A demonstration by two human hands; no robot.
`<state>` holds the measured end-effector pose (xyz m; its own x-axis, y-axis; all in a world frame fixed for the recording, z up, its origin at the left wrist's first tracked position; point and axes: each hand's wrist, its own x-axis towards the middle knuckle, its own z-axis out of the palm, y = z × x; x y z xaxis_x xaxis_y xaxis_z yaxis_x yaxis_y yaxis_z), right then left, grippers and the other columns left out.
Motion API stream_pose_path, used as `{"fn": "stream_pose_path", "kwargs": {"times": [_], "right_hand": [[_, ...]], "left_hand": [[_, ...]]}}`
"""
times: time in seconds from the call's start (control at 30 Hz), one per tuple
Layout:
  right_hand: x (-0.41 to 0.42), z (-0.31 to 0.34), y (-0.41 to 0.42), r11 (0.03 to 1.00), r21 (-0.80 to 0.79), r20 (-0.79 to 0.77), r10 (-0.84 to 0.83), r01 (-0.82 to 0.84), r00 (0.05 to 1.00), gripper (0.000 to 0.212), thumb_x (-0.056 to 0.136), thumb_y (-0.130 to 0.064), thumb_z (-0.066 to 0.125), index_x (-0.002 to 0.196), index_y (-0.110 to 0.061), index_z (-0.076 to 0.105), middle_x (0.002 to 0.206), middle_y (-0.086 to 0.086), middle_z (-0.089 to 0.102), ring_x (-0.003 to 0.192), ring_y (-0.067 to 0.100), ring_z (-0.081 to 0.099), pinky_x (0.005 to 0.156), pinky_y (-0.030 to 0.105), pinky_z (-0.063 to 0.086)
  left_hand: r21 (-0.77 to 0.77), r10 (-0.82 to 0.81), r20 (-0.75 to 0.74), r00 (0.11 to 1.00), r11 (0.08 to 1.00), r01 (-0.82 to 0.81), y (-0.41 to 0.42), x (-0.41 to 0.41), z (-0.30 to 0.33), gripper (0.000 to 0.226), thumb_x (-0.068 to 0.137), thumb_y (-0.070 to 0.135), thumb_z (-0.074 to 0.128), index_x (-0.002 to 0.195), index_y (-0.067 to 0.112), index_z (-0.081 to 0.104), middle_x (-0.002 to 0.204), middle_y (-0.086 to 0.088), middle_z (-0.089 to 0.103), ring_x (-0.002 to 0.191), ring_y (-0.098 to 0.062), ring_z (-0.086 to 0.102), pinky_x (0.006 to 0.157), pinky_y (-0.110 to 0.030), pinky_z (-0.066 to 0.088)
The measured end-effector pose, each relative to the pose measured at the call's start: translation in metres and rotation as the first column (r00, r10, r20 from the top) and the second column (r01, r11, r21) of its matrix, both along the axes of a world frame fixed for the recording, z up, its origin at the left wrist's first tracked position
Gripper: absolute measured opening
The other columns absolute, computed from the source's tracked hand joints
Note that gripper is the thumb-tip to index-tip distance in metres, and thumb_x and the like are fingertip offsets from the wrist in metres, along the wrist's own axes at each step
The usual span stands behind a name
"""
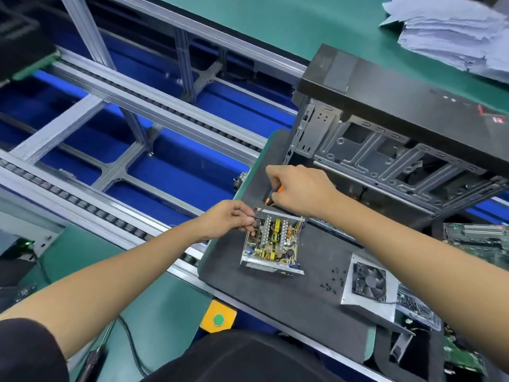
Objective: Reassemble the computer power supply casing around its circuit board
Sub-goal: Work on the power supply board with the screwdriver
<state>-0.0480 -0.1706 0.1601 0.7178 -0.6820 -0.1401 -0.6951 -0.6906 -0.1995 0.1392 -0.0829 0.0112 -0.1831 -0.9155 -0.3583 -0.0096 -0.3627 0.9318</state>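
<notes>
Several loose screws lie between open supply and fan cover.

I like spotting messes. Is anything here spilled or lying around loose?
Yes. Small black screws lie scattered on the dark mat, between the open power supply and its fan cover, which sits apart.

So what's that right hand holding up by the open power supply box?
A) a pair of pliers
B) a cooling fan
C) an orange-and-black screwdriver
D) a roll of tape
C: the right hand is curled round a screwdriver with an orange-and-black handle, at the far edge of the open power supply; the fan cover lies apart on the mat.
</notes>
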Motion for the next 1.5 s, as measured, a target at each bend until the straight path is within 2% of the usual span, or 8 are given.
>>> {"fn": "stream_pose_path", "kwargs": {"times": [0.53, 0.63, 0.8, 0.97, 1.17, 1.23, 1.37, 1.5], "right_hand": [[0.003, -0.006, -0.004, 1.0, 0.0, -0.011, 0.021, -0.021, 1.0, 0.017, 0.071, -0.03, 0.056, 0.075, -0.027, 0.039, 0.063, -0.01, 0.055, 0.06, 0.004, 0.048, 0.05, 0.026, 0.024], [0.005, -0.006, -0.003, 0.999, -0.01, -0.019, 0.043, -0.044, 0.999, 0.018, 0.072, -0.027, 0.057, 0.076, -0.027, 0.039, 0.062, -0.01, 0.053, 0.059, 0.004, 0.047, 0.05, 0.027, 0.023], [0.005, -0.007, -0.001, 0.995, -0.054, -0.044, 0.076, -0.079, 0.996, 0.02, 0.071, -0.024, 0.059, 0.076, -0.026, 0.04, 0.057, -0.007, 0.049, 0.054, 0.006, 0.045, 0.048, 0.026, 0.024], [0.008, -0.012, 0.003, 0.988, -0.063, -0.056, 0.136, -0.14, 0.989, 0.022, 0.069, -0.024, 0.059, 0.076, -0.028, 0.038, 0.056, -0.009, 0.048, 0.053, 0.001, 0.043, 0.048, 0.026, 0.022], [0.012, -0.021, 0.008, 0.965, -0.037, -0.106, 0.253, -0.258, 0.962, 0.018, 0.071, -0.023, 0.054, 0.076, -0.027, 0.037, 0.053, -0.006, 0.043, 0.048, 0.002, 0.037, 0.047, 0.027, 0.02], [0.016, -0.025, 0.013, 0.943, -0.053, -0.133, 0.318, -0.327, 0.939, 0.018, 0.07, -0.022, 0.053, 0.077, -0.027, 0.037, 0.051, -0.006, 0.04, 0.046, 0.006, 0.036, 0.046, 0.027, 0.018], [0.022, -0.033, 0.018, 0.925, -0.045, -0.166, 0.367, -0.378, 0.915, 0.018, 0.074, -0.024, 0.052, 0.079, -0.028, 0.035, 0.051, -0.006, 0.04, 0.047, 0.015, 0.039, 0.046, 0.028, 0.022], [0.022, -0.035, 0.017, 0.929, -0.025, -0.168, 0.359, -0.368, 0.918, 0.019, 0.075, -0.023, 0.052, 0.08, -0.028, 0.034, 0.052, -0.007, 0.039, 0.047, 0.011, 0.037, 0.047, 0.028, 0.023]], "left_hand": [[-0.087, -0.141, 0.227, 0.964, 0.983, 0.164, -0.008, 0.007, -0.002, 0.014, 0.095, 0.013, 0.071, 0.105, 0.009, 0.061, 0.095, -0.008, 0.076, 0.089, -0.021, 0.075, 0.087, -0.033, 0.059], [-0.096, -0.175, 0.288, 0.942, 0.973, 0.21, -0.01, 0.008, -0.001, 0.011, 0.097, 0.014, 0.069, 0.104, 0.011, 0.061, 0.093, -0.003, 0.076, 0.088, -0.016, 0.074, 0.085, -0.028, 0.058], [-0.133, -0.235, 0.416, 0.879, 0.94, 0.314, -0.011, 0.009, 0.002, 0.01, 0.099, 0.015, 0.066, 0.098, 0.023, 0.059, 0.093, 0.004, 0.075, 0.087, -0.008, 0.073, 0.086, -0.025, 0.056], [-0.131, -0.244, 0.515, 0.822, 0.925, 0.357, -0.012, 0.009, -0.002, 0.01, 0.098, 0.014, 0.067, 0.096, 0.019, 0.058, 0.09, 0.004, 0.074, 0.084, -0.002, 0.07, 0.079, -0.016, 0.052], [-0.067, -0.29, 0.649, 0.704, 0.899, 0.433, -0.009, 0.009, -0.015, 0.033, 0.095, 0.012, 0.068, 0.084, 0.034, 0.047, 0.083, 0.013, 0.066, 0.076, 0.008, 0.06, 0.069, -0.01, 0.041], [-0.042, -0.311, 0.681, 0.663, 0.887, 0.46, -0.008, 0.008, -0.021, 0.035, 0.095, 0.009, 0.065, 0.082, 0.035, 0.046, 0.084, 0.015, 0.064, 0.078, 0.008, 0.06, 0.072, -0.014, 0.044], [0.007, -0.348, 0.724, 0.595, 0.867, 0.498, -0.003, 0.002, -0.029, 0.021, 0.095, 0.005, 0.055, 0.089, 0.025, 0.053, 0.093, 0.0, 0.065, 0.089, -0.019, 0.063, 0.088, -0.042, 0.053], [-0.001, -0.346, 0.8, 0.49, 0.816, 0.578, -0.003, 0.002, -0.037, 0.017, 0.094, 0.008, 0.052, 0.098, 0.024, 0.057, 0.093, 0.005, 0.062, 0.088, -0.014, 0.062, 0.086, -0.035, 0.053]]}}
